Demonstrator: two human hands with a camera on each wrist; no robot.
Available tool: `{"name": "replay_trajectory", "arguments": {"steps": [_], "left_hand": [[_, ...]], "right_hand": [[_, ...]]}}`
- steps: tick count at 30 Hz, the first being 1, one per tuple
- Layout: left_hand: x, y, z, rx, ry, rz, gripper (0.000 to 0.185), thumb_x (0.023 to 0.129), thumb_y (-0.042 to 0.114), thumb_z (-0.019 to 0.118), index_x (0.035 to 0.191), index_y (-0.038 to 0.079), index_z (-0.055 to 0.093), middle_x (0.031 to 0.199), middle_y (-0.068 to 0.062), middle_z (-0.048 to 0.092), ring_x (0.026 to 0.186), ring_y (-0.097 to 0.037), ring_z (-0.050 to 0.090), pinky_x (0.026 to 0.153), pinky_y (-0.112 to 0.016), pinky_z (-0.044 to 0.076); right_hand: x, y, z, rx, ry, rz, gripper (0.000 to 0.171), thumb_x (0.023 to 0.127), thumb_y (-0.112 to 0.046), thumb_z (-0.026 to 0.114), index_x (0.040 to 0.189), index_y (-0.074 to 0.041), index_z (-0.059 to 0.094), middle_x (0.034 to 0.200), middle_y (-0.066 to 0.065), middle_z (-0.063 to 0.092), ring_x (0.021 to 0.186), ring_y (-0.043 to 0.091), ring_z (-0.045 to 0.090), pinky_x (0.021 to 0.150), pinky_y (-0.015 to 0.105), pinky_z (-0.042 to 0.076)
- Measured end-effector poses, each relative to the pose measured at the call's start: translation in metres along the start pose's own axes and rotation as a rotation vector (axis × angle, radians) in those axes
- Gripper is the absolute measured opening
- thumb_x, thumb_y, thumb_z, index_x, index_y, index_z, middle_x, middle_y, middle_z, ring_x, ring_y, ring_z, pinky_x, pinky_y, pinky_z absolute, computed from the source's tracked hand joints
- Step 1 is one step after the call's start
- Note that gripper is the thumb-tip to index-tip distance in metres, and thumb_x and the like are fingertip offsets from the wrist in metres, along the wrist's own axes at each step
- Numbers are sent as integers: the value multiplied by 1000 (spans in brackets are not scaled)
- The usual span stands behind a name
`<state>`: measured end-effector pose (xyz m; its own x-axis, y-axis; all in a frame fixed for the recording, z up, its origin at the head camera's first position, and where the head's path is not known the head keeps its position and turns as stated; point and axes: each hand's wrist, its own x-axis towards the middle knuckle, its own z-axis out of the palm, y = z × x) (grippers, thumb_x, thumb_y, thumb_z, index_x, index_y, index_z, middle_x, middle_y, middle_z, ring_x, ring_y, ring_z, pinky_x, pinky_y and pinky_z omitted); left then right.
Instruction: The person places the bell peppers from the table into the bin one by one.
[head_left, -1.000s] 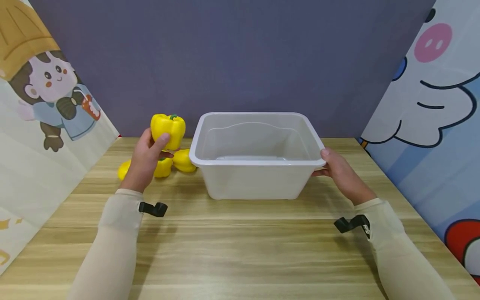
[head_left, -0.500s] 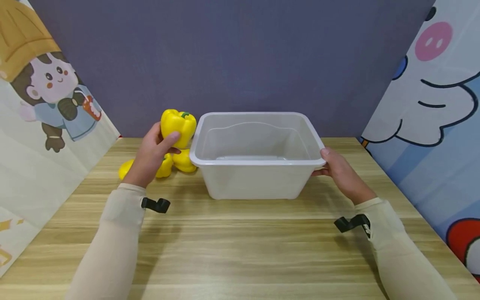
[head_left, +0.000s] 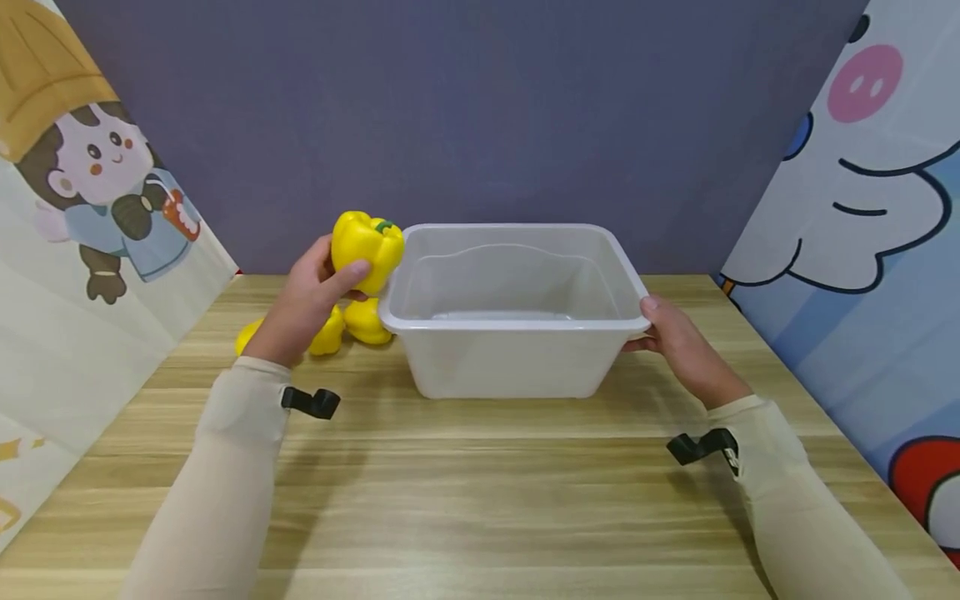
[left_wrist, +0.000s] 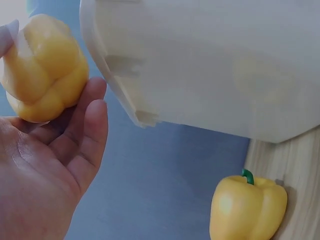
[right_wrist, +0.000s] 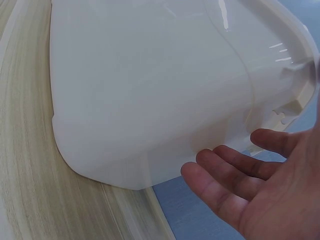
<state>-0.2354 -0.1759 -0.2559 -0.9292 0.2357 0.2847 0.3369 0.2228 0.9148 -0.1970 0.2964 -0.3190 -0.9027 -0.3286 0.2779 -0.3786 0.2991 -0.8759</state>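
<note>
My left hand holds a yellow bell pepper with a green stem, thumb on its near side. The pepper is in the air at the left rim of a white plastic bin; whether they touch I cannot tell. In the left wrist view, the fingers curve around and under the held bell pepper, beside the bin's wall. At the bin's right end, my right hand grips the rim, thumb on top. Its fingers lie under the rim by the side wall in the right wrist view.
Three more yellow bell peppers lie on the wooden table: one beside the bin, one behind my left wrist, and one farther left. A dark panel stands behind, with cartoon-printed panels on both sides.
My left hand has moved right and slightly up with the bell pepper, from above the loose peppers to the bin's left rim. The right hand and the bin have stayed put.
</note>
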Motion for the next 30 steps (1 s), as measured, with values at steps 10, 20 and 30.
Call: {"name": "replay_trajectory", "arguments": {"steps": [10, 20, 30], "left_hand": [[7, 14, 5, 28, -58, -1, 61, 98, 48, 62, 146, 15, 41, 131, -9, 54, 112, -25, 55, 92, -34, 52], [18, 24, 12, 62, -171, 3, 60, 99, 44, 62, 145, 12, 42, 128, -11, 55, 109, -26, 56, 91, -32, 51], [24, 34, 12, 140, -278, -63, 61, 97, 49, 63, 144, 14, 43, 129, -8, 56, 111, -25, 56, 98, -41, 48]], "right_hand": [[1, 0, 2, -4, 7, -10, 56, 112, -38, 24, 148, 2, 39, 131, 18, 55, 110, 17, 63, 87, 44, 56], [0, 0, 1, -3, 1, -20, 57, 112, -39, 23, 149, 2, 38, 132, 25, 53, 110, 16, 64, 87, 42, 56], [1, 0, 1, 9, -2, -16, 57, 112, -39, 24, 149, 2, 39, 132, 26, 51, 111, 16, 63, 85, 36, 57]]}}
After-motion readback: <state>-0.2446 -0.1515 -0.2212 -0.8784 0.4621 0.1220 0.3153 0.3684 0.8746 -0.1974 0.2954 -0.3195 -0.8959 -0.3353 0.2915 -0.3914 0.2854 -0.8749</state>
